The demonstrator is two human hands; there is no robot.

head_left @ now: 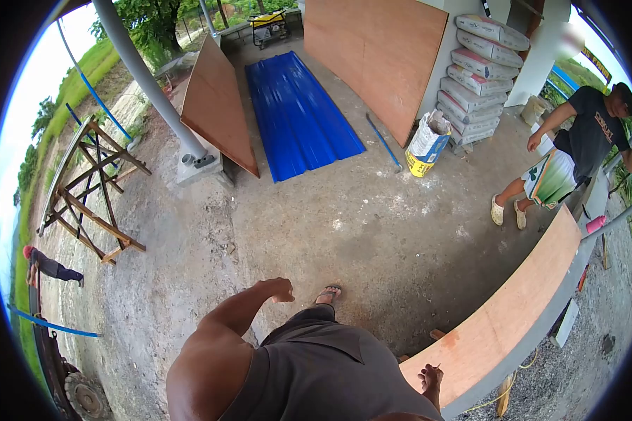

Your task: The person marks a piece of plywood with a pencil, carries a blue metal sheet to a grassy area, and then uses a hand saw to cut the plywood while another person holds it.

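My left hand (pixel 281 289) hangs in front of my body above the concrete floor (pixel 309 238), its fingers curled in and nothing showing in them. Close to my right side, my right hand (pixel 430 379) has bent fingers, with a small, thin, pale stick (pixel 438 365) poking out between them. In this view that hand overlaps the near end of a long plywood strip (pixel 498 316), which runs along the floor's right edge. One sandalled foot (pixel 328 293) shows below me.
A blue corrugated roofing sheet (pixel 295 116) lies ahead between plywood sheets (pixel 376 56). Stacked sacks (pixel 481 81) and an opened bag (pixel 428 144) stand beyond. One person (pixel 590 133) stands at right; another (pixel 53 266) is far left, near a wooden trestle (pixel 95 189).
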